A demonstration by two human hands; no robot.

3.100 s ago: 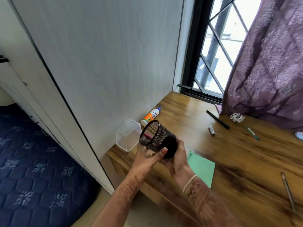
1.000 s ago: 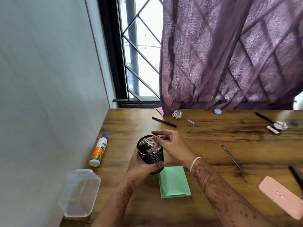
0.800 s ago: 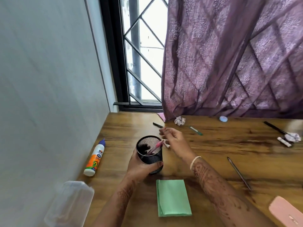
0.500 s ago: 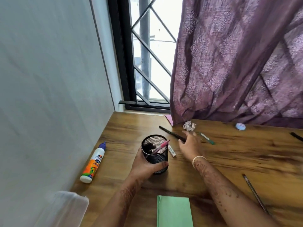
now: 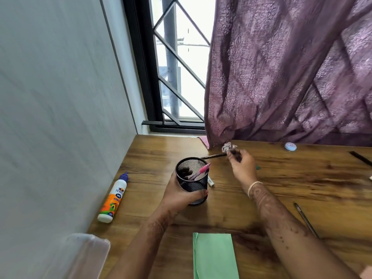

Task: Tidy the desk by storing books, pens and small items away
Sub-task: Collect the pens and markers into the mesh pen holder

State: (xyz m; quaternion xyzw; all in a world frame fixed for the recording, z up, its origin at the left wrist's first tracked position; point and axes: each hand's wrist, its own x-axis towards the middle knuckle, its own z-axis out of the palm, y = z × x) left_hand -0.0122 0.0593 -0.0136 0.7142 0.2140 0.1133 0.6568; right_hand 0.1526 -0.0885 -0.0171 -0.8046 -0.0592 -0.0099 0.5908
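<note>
With left hand (image 5: 177, 196) wrapped round the mesh pen holder (image 5: 193, 187) on the bench (image 5: 302, 178) and right hand (image 5: 242, 170) pinching the black pen (image 5: 213, 156) by its right end, may well let it pivot and drop short of the holder.

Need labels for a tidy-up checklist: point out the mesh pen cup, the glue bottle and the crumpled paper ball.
mesh pen cup (image 5: 194, 186), head view, front mesh wall below the rim.
glue bottle (image 5: 114, 197), head view, orange label at mid-body.
crumpled paper ball (image 5: 228, 147), head view, its white middle.
</note>
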